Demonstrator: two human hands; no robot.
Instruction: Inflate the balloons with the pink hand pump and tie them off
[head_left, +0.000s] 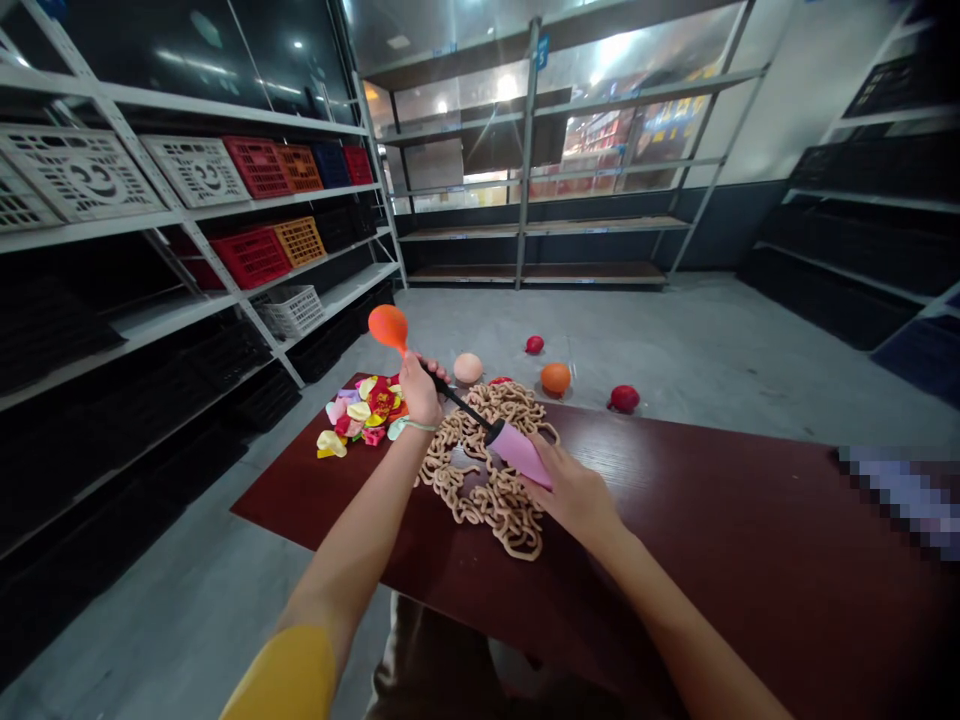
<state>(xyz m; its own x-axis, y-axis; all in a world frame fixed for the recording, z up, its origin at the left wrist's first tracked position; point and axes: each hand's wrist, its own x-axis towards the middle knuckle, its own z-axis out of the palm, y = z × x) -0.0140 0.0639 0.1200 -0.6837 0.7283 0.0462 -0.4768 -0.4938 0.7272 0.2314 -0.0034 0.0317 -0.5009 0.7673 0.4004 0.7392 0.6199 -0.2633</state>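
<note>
My left hand is closed around the neck of a partly inflated orange balloon and the black end of a hand balloon pump. The pump's black shaft slants down from there to its pink barrel, which my right hand grips. Beneath the pump, a heap of tan linked chain lies on the dark red table. Left of my left wrist is a pile of limp, uninflated balloons in several colours. The balloon's neck is hidden by my fingers.
Beyond the table's far edge, a peach balloon, an orange balloon and small red balloons rest on the grey floor. Shelves with plastic crates line the left. A metal rack stands at the back.
</note>
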